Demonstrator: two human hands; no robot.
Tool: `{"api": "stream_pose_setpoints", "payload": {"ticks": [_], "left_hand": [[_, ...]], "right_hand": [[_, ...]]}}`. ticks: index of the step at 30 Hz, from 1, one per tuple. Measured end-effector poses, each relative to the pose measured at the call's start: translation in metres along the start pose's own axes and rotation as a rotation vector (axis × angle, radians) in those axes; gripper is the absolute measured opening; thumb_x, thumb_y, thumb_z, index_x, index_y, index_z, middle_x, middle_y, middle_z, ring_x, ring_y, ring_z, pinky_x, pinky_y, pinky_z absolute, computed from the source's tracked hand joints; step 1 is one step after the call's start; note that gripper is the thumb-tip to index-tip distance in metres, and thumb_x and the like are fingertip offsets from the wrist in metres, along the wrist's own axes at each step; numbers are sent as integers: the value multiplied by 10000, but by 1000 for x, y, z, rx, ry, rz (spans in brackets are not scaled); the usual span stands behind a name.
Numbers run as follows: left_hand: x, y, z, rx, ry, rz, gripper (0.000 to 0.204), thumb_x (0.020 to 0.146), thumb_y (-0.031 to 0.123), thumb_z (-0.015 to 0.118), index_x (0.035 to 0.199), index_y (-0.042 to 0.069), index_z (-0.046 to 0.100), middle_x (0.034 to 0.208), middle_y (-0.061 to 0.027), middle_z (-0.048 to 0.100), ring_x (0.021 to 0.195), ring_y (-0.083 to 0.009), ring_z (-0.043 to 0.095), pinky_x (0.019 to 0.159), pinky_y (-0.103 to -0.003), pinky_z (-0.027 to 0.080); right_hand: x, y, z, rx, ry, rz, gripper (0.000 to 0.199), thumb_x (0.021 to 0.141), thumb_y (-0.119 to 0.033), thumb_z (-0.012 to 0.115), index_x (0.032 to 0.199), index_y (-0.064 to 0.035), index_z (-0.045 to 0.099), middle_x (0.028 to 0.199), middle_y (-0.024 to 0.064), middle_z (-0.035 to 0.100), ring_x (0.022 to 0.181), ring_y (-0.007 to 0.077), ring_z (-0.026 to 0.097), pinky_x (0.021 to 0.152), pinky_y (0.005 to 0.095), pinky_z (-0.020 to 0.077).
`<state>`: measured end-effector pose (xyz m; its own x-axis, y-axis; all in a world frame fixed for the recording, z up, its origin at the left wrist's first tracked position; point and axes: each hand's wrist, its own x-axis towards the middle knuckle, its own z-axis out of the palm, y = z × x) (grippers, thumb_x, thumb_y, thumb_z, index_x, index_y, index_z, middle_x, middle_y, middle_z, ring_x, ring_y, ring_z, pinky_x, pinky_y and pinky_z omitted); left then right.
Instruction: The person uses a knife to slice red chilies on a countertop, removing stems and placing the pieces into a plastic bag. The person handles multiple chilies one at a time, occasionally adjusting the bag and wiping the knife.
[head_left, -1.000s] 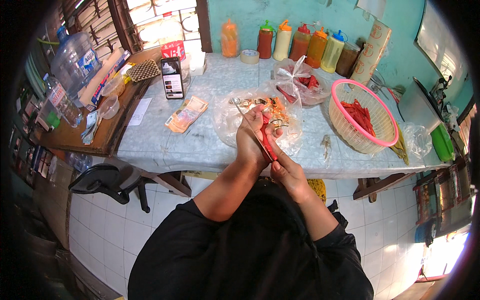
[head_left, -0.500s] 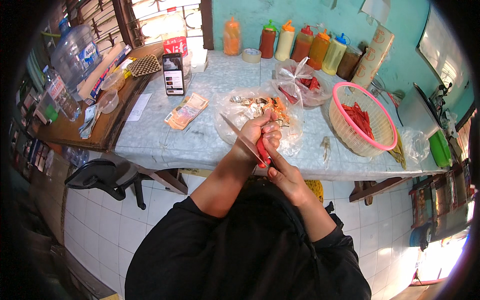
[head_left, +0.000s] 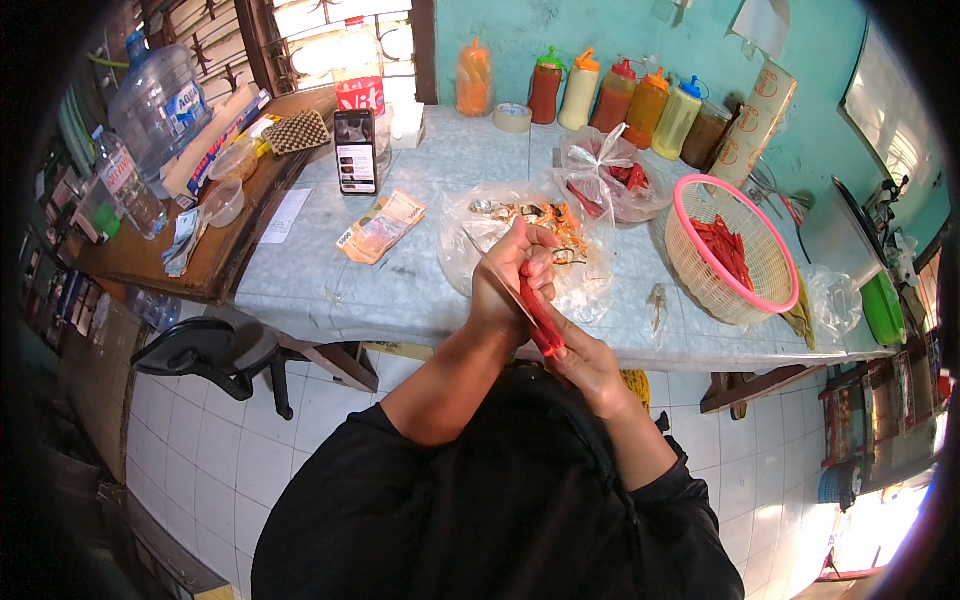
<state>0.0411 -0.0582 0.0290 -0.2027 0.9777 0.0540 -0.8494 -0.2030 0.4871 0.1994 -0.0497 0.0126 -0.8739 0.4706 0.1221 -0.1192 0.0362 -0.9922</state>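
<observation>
My left hand (head_left: 497, 310) is closed around the upper end of a long red chilli pepper (head_left: 541, 322), palm turned up. The chilli slants down toward my right hand (head_left: 588, 368), which is closed at its lower end and grips a knife (head_left: 495, 270). The knife's thin blade lies along the chilli and crosses my left palm, its tip pointing to the far left; my fingers hide the handle. Beyond both hands, a clear plastic bag (head_left: 462, 262) lies flat with orange seeds and dark scraps on it.
A pink-rimmed basket (head_left: 682, 240) holding red chillies stands at right, beside a tied bag of chillies (head_left: 630, 178). Banknotes (head_left: 382, 228) and a propped phone (head_left: 357, 150) are at left. Several sauce bottles (head_left: 611, 95) line the wall. A black chair (head_left: 210, 355) stands lower left.
The chilli now shows more of its length between my hands, and its lower end has swung right. My left fingers have loosened slightly. The whole view has shifted a little.
</observation>
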Motion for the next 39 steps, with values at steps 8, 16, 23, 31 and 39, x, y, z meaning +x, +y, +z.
{"api": "stream_pose_setpoints", "payload": {"ticks": [8,16,23,31,39], "left_hand": [[-5,-7,-3,-106,0,18,415,931,450,411,887,54,525,603,39,394,526,-84,366,485,-216,328],[-7,15,28,69,101,40,667,906,604,236,979,20,549,618,-27,443,537,-112,393,482,-229,334],[12,19,-21,-117,-416,-158,670,925,574,243,981,-26,535,561,-23,379,496,-121,331,464,-250,319],[-6,11,1,-126,-28,-60,564,910,560,331,841,31,512,540,11,352,469,-92,327,444,-215,294],[-5,14,5,-75,-44,-83,584,909,582,308,843,40,516,563,11,366,480,-89,343,441,-206,293]], "right_hand": [[0,3,3,-147,47,-74,535,946,-215,468,1404,-22,270,1250,73,502,1108,134,450,963,261,328],[-6,-7,2,-143,8,-54,497,950,-195,454,1387,-11,305,1249,91,517,1132,145,459,976,274,326],[-1,3,4,-227,-9,0,549,947,-273,446,1414,-53,260,1259,104,520,1146,167,473,982,276,323],[1,5,3,-211,0,-25,576,935,-290,456,1420,-61,247,1306,106,481,1169,172,454,993,278,313],[-2,-16,-4,-120,-102,105,591,937,-286,455,1425,-49,221,1386,103,388,1239,179,382,1028,289,267]]}}
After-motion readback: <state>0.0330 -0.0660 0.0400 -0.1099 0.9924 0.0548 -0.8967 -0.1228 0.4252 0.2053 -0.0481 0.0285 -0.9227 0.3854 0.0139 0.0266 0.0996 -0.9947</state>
